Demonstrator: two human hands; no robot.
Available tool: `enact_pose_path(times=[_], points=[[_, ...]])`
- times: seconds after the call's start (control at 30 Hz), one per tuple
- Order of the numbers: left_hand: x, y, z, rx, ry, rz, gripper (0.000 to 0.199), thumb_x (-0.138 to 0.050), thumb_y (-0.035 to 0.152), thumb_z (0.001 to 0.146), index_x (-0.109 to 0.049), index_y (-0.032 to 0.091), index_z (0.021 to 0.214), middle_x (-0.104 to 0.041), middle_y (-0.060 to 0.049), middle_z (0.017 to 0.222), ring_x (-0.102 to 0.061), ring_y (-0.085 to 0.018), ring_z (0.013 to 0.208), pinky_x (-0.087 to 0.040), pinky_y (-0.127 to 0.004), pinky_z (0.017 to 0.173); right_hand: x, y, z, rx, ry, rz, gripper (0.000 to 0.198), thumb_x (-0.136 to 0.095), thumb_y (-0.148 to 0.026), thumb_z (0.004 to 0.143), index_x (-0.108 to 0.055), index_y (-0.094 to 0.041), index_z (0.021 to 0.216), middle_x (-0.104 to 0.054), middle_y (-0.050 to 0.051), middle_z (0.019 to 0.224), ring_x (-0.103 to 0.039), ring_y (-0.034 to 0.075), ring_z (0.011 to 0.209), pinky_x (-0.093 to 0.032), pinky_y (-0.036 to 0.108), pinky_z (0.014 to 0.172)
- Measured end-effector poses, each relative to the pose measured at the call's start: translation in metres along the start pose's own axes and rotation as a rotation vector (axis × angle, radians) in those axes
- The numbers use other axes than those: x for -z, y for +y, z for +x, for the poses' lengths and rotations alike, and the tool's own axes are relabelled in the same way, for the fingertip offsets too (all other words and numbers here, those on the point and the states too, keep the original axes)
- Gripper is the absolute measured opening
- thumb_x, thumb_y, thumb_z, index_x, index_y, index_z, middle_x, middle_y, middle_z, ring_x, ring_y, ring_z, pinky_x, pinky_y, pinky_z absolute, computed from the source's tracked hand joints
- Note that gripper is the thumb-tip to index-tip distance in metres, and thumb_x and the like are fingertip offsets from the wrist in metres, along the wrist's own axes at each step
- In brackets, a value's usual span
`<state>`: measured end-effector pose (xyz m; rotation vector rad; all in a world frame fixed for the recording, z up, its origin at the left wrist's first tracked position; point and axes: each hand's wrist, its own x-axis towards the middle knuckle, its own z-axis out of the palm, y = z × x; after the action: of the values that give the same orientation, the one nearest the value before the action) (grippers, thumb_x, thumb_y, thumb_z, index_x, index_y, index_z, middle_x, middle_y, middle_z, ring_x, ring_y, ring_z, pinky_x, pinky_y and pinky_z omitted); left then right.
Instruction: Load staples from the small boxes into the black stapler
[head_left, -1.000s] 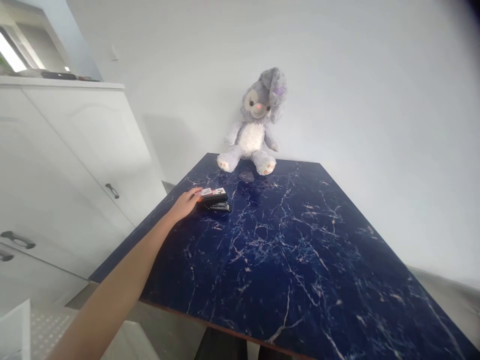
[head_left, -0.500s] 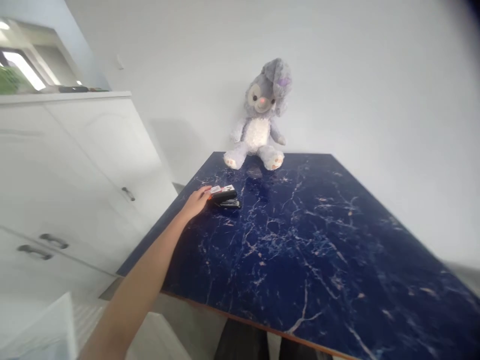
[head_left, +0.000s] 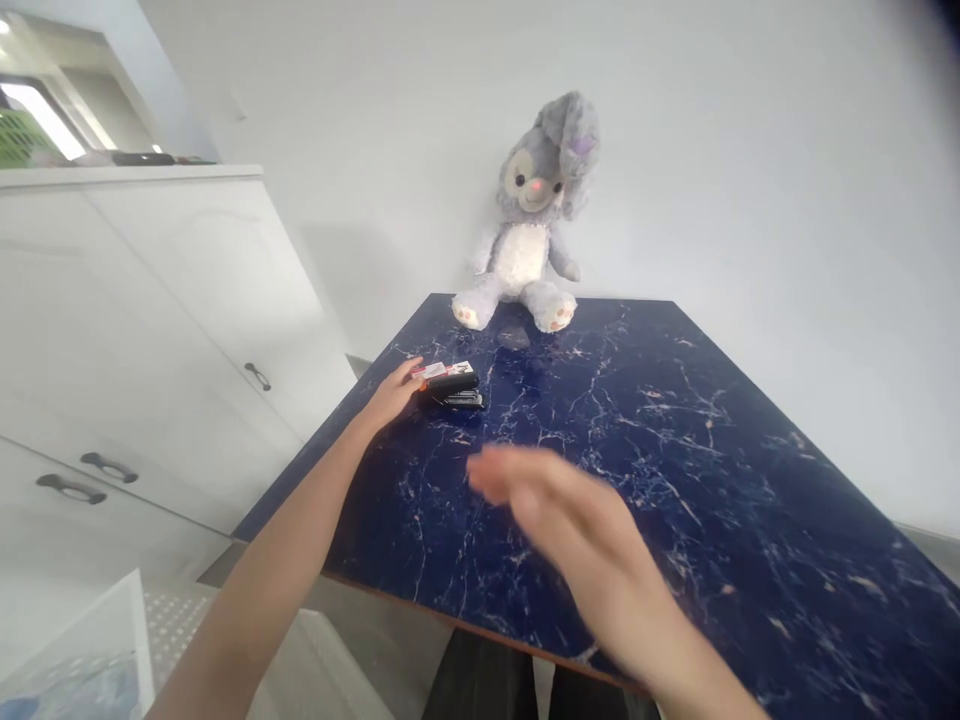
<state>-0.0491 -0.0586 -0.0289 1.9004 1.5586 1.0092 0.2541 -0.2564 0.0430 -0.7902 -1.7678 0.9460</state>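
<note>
On the left part of the dark blue marbled table lies a black stapler with an orange end and a metal base. Against its far side is a small white and red box. At their left end is my left hand, its thumb and forefinger apart, touching or very near the stapler and the box. Over the middle of the table hovers my right hand, blurred, holding nothing visible, with its fingers stretched forward and to the left.
A grey plush toy sits at the table's far edge against the white wall. White cabinets stand on the left. A white bin is at lower left, below table height.
My right hand has come into view from the lower right, over the table. My left hand stays by the stapler, its forefinger and thumb now seen farther apart. The camera view has shifted slightly.
</note>
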Motion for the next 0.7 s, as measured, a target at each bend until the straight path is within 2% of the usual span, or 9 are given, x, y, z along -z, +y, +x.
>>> enact_pose_path(times=[0.07,0.13,0.2,0.3,0.47,0.6,0.7], points=[[0.000,-0.001,0.001,-0.003,-0.007,-0.089,0.055,-0.055,0.038,0.090,-0.050,0.027,0.144,-0.047,-0.003,0.153,-0.042,-0.027,0.141,-0.028,-0.041,0.119,0.002,0.028,0.025,-0.146,0.027,-0.121,0.033,-0.057,-0.033,0.095,-0.059,-0.032,0.129,-0.069,0.006,0.118,-0.068,0.024,0.100,-0.058,0.043,0.086],[0.000,-0.001,0.001,0.010,-0.001,-0.138,0.056,-0.056,0.036,0.089,-0.051,0.026,0.144,-0.046,-0.004,0.154,-0.043,-0.027,0.141,-0.028,-0.041,0.119,0.000,0.066,0.058,-0.268,0.059,-0.286,0.040,-0.059,-0.028,0.092,-0.058,-0.021,0.132,-0.067,0.011,0.124,-0.069,0.023,0.098,-0.056,0.043,0.091],[0.000,0.000,0.001,0.022,0.008,-0.147,0.056,-0.056,0.037,0.089,-0.051,0.026,0.144,-0.046,-0.005,0.154,-0.043,-0.028,0.140,-0.028,-0.042,0.119,-0.005,0.104,0.088,-0.262,0.064,-0.408,0.049,-0.065,-0.024,0.087,-0.055,-0.015,0.134,-0.067,0.014,0.125,-0.068,0.026,0.104,-0.053,0.044,0.096],[0.001,-0.001,0.000,0.005,-0.019,-0.131,0.056,-0.058,0.039,0.090,-0.051,0.026,0.144,-0.047,-0.005,0.153,-0.042,-0.028,0.141,-0.027,-0.043,0.119,-0.009,0.141,0.117,-0.141,0.043,-0.418,0.049,-0.068,-0.026,0.085,-0.057,-0.021,0.133,-0.070,0.009,0.123,-0.068,0.024,0.106,-0.052,0.040,0.098],[0.005,-0.001,0.001,0.063,-0.067,-0.108,0.065,-0.057,0.045,0.091,-0.040,0.031,0.152,-0.038,-0.002,0.159,-0.033,-0.029,0.147,-0.025,-0.043,0.121,-0.006,0.153,0.123,-0.066,0.022,-0.347,0.023,-0.063,-0.020,0.088,-0.069,-0.024,0.110,-0.076,0.003,0.105,-0.071,0.019,0.099,-0.053,0.034,0.094],[0.006,-0.005,0.002,0.091,-0.126,-0.086,0.068,-0.053,0.054,0.093,-0.034,0.032,0.155,-0.035,-0.001,0.160,-0.028,-0.029,0.149,-0.021,-0.045,0.122,-0.005,0.153,0.122,-0.089,0.038,-0.348,0.033,-0.066,-0.018,0.086,-0.064,-0.024,0.119,-0.076,0.003,0.105,-0.072,0.019,0.092,-0.054,0.035,0.091],[0.004,-0.010,0.003,0.052,-0.146,-0.096,0.072,-0.049,0.058,0.094,-0.026,0.032,0.157,-0.028,-0.001,0.162,-0.025,-0.029,0.150,-0.019,-0.046,0.122,-0.006,0.153,0.122,-0.101,0.047,-0.345,0.039,-0.066,-0.017,0.087,-0.061,-0.024,0.125,-0.075,0.003,0.108,-0.072,0.020,0.095,-0.054,0.035,0.092]])
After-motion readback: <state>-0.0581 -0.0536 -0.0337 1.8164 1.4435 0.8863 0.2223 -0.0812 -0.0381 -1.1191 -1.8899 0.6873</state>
